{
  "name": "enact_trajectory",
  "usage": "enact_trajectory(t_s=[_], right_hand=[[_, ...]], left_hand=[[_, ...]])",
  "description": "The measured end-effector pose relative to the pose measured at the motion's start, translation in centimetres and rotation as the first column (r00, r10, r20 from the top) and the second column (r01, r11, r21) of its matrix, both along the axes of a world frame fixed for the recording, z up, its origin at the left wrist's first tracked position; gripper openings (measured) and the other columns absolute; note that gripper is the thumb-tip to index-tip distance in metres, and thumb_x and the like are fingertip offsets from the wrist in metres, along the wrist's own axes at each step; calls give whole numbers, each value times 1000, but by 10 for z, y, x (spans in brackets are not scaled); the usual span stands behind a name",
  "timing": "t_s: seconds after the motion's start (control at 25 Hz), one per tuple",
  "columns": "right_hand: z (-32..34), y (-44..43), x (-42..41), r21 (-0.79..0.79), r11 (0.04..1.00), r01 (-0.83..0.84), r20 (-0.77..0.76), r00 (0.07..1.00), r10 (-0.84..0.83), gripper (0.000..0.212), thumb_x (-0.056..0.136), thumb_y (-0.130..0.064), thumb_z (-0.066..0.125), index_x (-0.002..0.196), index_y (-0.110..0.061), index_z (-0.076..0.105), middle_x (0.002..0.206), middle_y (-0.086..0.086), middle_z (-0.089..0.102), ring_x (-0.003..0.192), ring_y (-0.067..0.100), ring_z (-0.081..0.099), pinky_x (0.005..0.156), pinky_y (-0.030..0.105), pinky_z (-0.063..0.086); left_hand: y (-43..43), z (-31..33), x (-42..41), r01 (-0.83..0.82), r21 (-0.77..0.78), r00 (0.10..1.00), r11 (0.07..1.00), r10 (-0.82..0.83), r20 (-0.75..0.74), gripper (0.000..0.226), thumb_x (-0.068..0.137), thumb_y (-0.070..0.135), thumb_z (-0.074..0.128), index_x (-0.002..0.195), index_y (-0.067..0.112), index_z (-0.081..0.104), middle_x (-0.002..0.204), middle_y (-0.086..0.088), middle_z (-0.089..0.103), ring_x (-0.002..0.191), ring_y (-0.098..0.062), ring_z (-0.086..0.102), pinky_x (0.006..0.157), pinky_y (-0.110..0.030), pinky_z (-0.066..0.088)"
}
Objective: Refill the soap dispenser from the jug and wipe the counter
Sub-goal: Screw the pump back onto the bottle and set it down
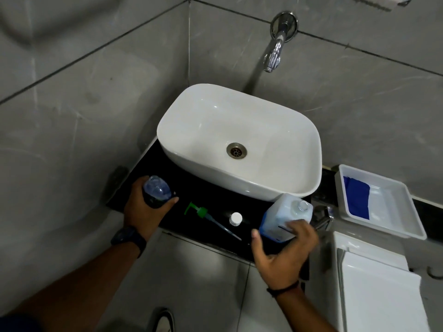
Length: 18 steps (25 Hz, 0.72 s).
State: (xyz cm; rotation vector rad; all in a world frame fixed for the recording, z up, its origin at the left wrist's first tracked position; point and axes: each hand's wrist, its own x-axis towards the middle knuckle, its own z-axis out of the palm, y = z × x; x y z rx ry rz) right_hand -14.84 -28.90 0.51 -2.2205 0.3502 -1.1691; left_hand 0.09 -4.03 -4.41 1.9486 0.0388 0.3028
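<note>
My left hand (146, 209) grips the clear soap dispenser bottle (157, 189), which stands uncapped on the black counter (206, 200) at the left. Its green pump head (203, 212) with a long tube lies flat on the counter between my hands. A white jug cap (236, 218) rests beside the tube. My right hand (285, 255) holds the translucent jug (285, 215) of blue liquid at the counter's right end; the jug's mouth is uncapped and it leans slightly. A blue cloth (357, 196) lies in a white tray.
A white basin (239, 140) fills most of the counter under a chrome wall tap (275, 51). The white tray (393, 204) sits at the right, above a white toilet cistern (376, 283). Grey tiled walls close in at left and back. A shoe (164, 321) shows below.
</note>
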Motion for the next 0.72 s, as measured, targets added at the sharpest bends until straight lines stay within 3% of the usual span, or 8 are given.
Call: enact_trajectory(t_s=[0.08, 0.2, 0.32, 0.44, 0.52, 0.6, 0.72], right_hand=[[-7, 28, 18, 5, 984, -179, -89, 980, 179, 35, 77, -32, 69, 99, -11, 52, 98, 12, 53, 94, 19, 50, 85, 25, 42], [-20, 54, 58, 57, 911, -409, -465, 796, 386, 32, 81, -23, 68, 109, -13, 59, 103, 8, 60, 94, 26, 56, 81, 39, 50], [-38, 64, 100, 98, 895, -434, -709, 601, 369, 51, 78, -29, 72, 124, -13, 56, 114, 12, 60, 103, 30, 54, 88, 36, 47], [-49, 70, 125, 76, 889, -451, -800, 505, 324, 42, 78, -27, 71, 116, -11, 61, 113, 14, 59, 102, 33, 57, 84, 35, 48], [-48, 73, 130, 96, 901, -422, -757, 557, 341, 29, 81, -23, 69, 107, -10, 66, 108, 15, 62, 98, 34, 60, 81, 35, 49], [-37, 79, 132, 112, 913, -393, -639, 675, 369, 25, 81, -20, 70, 103, -10, 69, 103, 14, 66, 94, 32, 63, 82, 31, 49], [8, 91, 139, 224, 920, -320, -342, 859, 382, 21, 79, -20, 75, 97, -12, 71, 93, 7, 71, 83, 20, 66, 75, 14, 44]], left_hand=[[0, 0, -2, -12, -6, 1000, 1000, 12, -21, 81, 50, 31, 91, 120, 28, 49, 114, 8, 58, 103, -4, 53, 89, -24, 43], [-1, 0, -2, -18, 8, 999, 1000, 19, -29, 83, 51, 32, 91, 123, 24, 50, 118, 3, 60, 108, -9, 53, 92, -27, 43], [1, -3, -1, -13, 14, 999, 1000, 14, -39, 83, 52, 35, 90, 124, 25, 50, 117, 7, 59, 108, -10, 54, 93, -28, 43], [1, -4, 0, 0, 13, 999, 1000, 0, -52, 79, 54, 38, 89, 122, 29, 50, 111, 13, 59, 104, -2, 54, 88, -19, 42], [0, -2, 1, 5, 26, 998, 1000, -4, -59, 75, 54, 38, 88, 120, 30, 52, 106, 16, 60, 100, 3, 54, 84, -10, 40], [3, 2, 2, 5, 19, 998, 1000, -4, -57, 71, 54, 37, 89, 116, 30, 54, 102, 23, 60, 97, 10, 52, 81, 0, 36], [3, 10, 0, 35, -24, 999, 999, -35, -17, 68, 55, 26, 90, 114, 33, 56, 103, 27, 59, 96, 13, 55, 83, -3, 39]])
